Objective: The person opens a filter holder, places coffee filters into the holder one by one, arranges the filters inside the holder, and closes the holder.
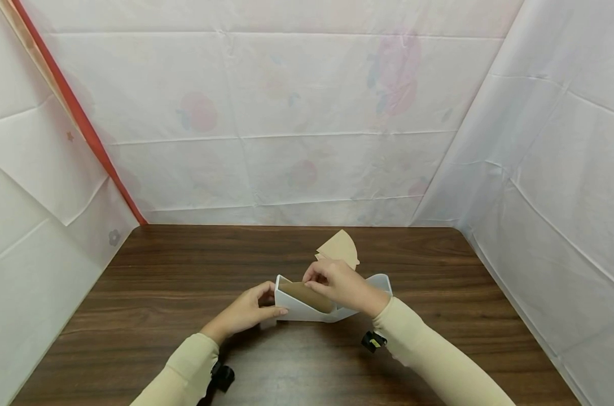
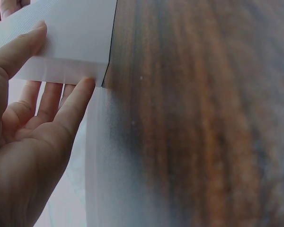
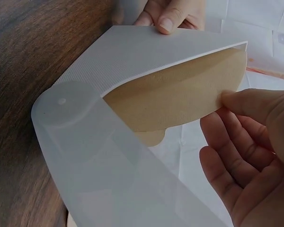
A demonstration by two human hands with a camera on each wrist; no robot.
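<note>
A white box with a slanted opening (image 1: 299, 310) stands on the table, its translucent lid (image 3: 99, 151) swung open to the right. Inside it are brown coffee filter papers (image 3: 180, 90), part of them showing above the slanted edge. My left hand (image 1: 246, 309) grips the box's left end, thumb on the front face and fingers at the end and behind. My right hand (image 1: 342, 285) pinches the upper edge of the filter papers between thumb and forefinger. More fan-shaped filter papers (image 1: 341, 247) lie behind the box, partly hidden by the right hand.
The dark wood-grain table (image 1: 195, 265) runs back to a white printed cloth (image 1: 286, 113) hung behind it. Similar cloth walls stand at both sides, with a red strip (image 1: 91, 135) at the left. A small black device (image 1: 373, 341) sits at the right wrist.
</note>
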